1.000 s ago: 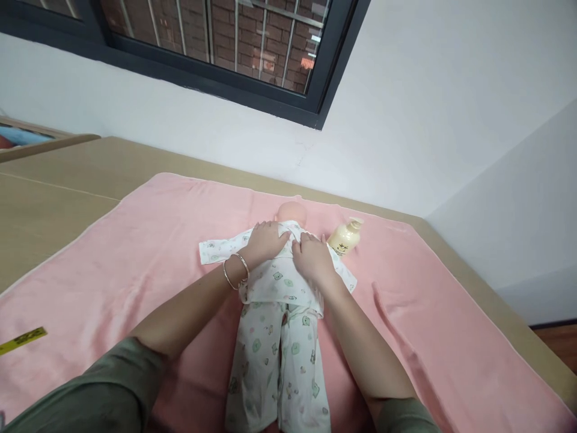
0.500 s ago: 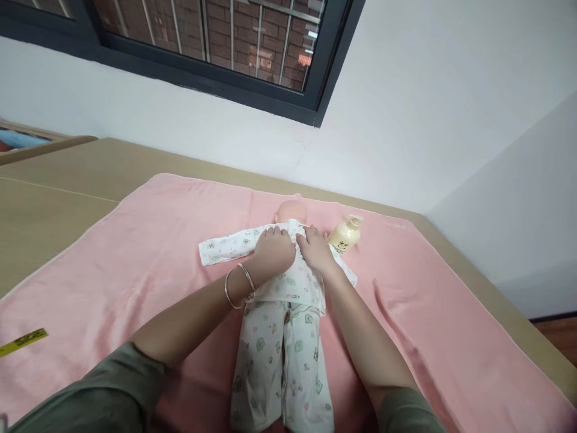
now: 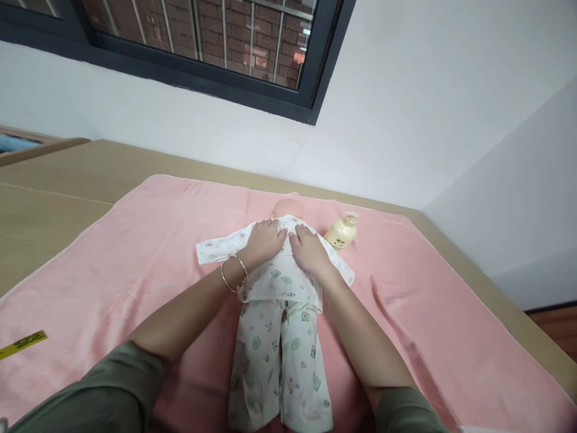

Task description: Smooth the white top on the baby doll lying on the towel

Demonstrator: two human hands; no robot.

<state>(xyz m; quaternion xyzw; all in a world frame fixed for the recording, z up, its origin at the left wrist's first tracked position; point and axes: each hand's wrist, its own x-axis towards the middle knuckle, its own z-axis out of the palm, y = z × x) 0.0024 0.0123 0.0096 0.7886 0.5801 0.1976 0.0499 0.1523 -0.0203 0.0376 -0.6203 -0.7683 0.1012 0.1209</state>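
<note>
A baby doll (image 3: 288,208) lies stretched out in front of me, its bald head toward the wall. It wears a white long-sleeved shirt (image 3: 280,284) and matching white trousers (image 3: 258,367), both printed with small green and pink figures. My left hand (image 3: 265,242), with two bangles at the wrist, rests flat on the left side of the shirt's chest. Beside it my right hand (image 3: 310,249) lies flat on the right side, fingers stretched toward the shoulder. The thumbs are slightly apart. The sleeves spread out to both sides. The doll's face is hidden from this angle.
A cream pump bottle (image 3: 341,232) stands tilted in view beyond the right sleeve. Everything lies on a pink blanket (image 3: 148,258) over a wooden surface (image 3: 54,186). A yellow strip (image 3: 22,344) is at the far left. Behind are a white wall and a dark-framed window (image 3: 311,90).
My left hand has gone from a closed fist on the shirt to lying flat, shifting slightly left. The shirt front looks smoother, and the right sleeve shows more fully.
</note>
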